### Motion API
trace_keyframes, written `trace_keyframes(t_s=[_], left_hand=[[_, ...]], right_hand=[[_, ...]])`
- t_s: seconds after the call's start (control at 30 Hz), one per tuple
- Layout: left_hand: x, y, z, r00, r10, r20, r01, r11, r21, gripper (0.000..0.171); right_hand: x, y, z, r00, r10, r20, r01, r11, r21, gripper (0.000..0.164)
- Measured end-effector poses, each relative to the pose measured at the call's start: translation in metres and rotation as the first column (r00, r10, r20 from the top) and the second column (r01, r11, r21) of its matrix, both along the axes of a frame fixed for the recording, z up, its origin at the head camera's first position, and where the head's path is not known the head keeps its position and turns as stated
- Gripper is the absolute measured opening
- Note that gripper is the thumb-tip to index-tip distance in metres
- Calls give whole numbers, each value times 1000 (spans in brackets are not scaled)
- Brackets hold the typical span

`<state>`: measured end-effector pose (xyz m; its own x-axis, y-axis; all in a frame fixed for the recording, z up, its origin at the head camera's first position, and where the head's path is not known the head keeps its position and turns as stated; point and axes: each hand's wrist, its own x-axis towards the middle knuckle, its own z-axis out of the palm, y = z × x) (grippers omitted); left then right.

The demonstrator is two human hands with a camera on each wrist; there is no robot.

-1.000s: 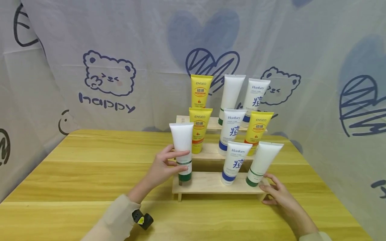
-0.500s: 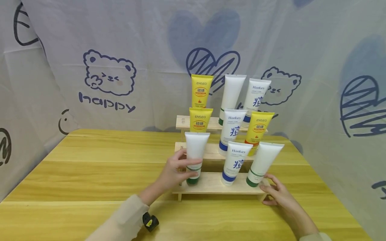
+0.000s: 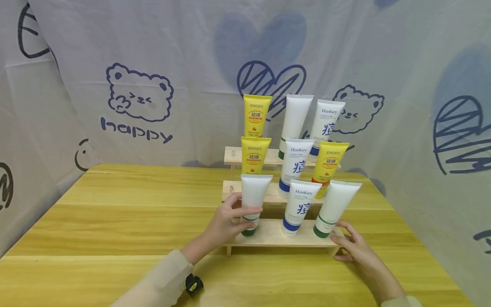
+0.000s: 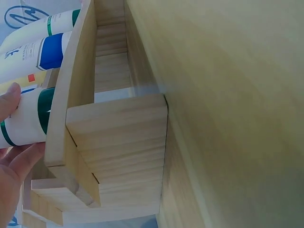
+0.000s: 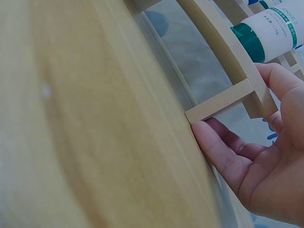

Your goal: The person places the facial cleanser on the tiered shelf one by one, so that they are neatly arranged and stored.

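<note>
My left hand [image 3: 229,219] grips a white squeeze tube with a green cap [image 3: 255,192], cap down at the left end of the lowest step of a wooden tiered stand [image 3: 268,238]. In the left wrist view, the green cap [image 4: 46,108] meets the step's surface. My right hand [image 3: 354,245] holds the right end of that step; in the right wrist view, its fingers are around the board end and leg [image 5: 221,100]. Beside the held tube stand a white tube with a blue cap [image 3: 301,207] and another green-capped white tube [image 3: 337,209].
The middle step carries two yellow tubes [image 3: 330,164] with a blue-capped white tube [image 3: 295,164] between them. On the top step are a yellow [image 3: 256,115], a green-capped white [image 3: 295,121] and a blue-capped white tube [image 3: 326,123]. A patterned cloth [image 3: 199,51] hangs behind the wooden table [image 3: 115,221].
My left hand has moved right and slightly down with the green-capped tube, from the step's left edge to in front of the yellow tube. My right hand has stayed in place.
</note>
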<state>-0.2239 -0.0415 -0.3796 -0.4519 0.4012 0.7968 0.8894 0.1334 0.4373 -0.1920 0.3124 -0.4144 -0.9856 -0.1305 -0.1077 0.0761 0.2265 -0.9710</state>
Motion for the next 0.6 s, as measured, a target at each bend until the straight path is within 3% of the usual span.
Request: trace_keyframes(t_s=[0.6], left_hand=[[5,-8,-2,998,23,-66,-31,992,-124,45]], right_hand=[[1,-1,1,1000,-10,9,9,1000,15,28]])
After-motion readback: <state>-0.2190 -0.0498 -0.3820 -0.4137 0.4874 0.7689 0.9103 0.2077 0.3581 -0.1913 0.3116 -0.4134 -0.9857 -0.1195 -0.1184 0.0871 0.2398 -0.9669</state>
